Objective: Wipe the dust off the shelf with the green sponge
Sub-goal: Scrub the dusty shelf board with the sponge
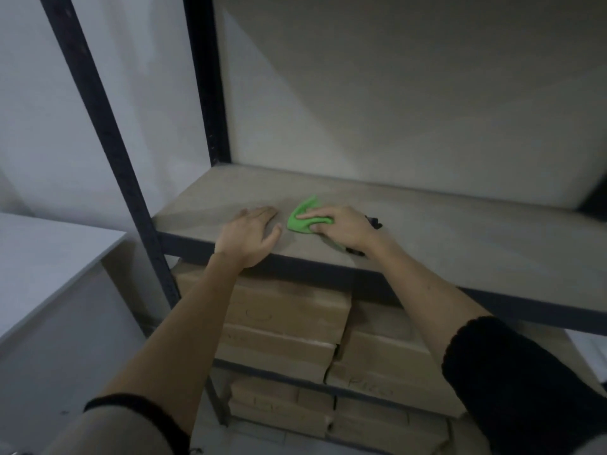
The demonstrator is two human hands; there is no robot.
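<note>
Black sleeve [512, 382] up close, right hand [341, 229] grip pinching the soft, floppy green sponge [303, 215] against the shelf [460, 231], bunched under the fingers, left hand [251, 234] flat beside it.

bright green sponge [303, 215], dusty beige shelf [427, 231], brown cardboard boxes [285, 320]

The shelf [427, 231] board is matt, grey-brown and faintly grainy, like raw chipboard, with a dull dusty film. Its frame, 2 uprights [108, 152] and the front rail, is dark metal with a flat painted finish. The green sponge [303, 215] under the right hand [341, 226] looks soft and limp, perhaps more cloth than foam; the blur makes it hard to say. The boxes [289, 326] below are plain brown cardboard, matt and a little scuffed. The wall [394, 93] behind is smooth and matt.
</note>
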